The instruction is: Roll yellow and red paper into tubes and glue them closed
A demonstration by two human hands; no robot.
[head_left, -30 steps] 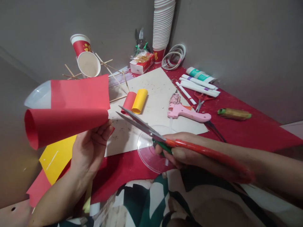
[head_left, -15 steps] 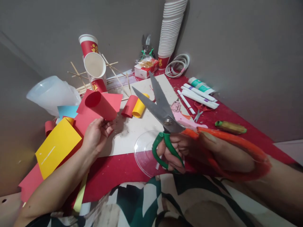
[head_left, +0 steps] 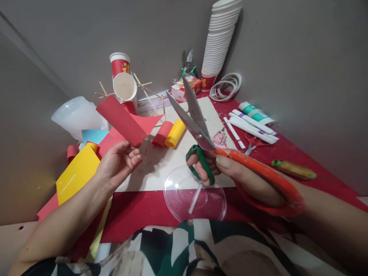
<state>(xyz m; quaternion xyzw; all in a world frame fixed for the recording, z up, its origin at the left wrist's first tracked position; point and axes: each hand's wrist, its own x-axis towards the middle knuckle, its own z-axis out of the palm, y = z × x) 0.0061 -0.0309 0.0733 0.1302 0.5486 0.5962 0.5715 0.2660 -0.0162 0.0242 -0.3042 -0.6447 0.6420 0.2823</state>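
Observation:
A curled sheet of red paper (head_left: 119,119) is pinched between the thumb and fingers of my left hand (head_left: 119,163), raised over the left of the table. My right hand (head_left: 250,176) grips large scissors (head_left: 198,130), one handle loop orange and the other green. Their blades are parted and point up and away from me, a short way right of the red paper. Between paper and blades, a red paper roll (head_left: 163,134) and a yellow paper roll (head_left: 176,134) lie side by side on a white board (head_left: 155,174).
A clear plastic disc (head_left: 172,195) lies at the front edge. Yellow paper (head_left: 76,176) and other sheets are piled left. Paper cups (head_left: 125,86) and a tall cup stack (head_left: 220,42) stand behind. White tubes (head_left: 253,128) and a thread spool (head_left: 294,170) lie right.
The red paper has tilted left, so its round opening no longer faces me. The scissors have come up a little, their blades somewhat closer together. The whole view has shifted slightly.

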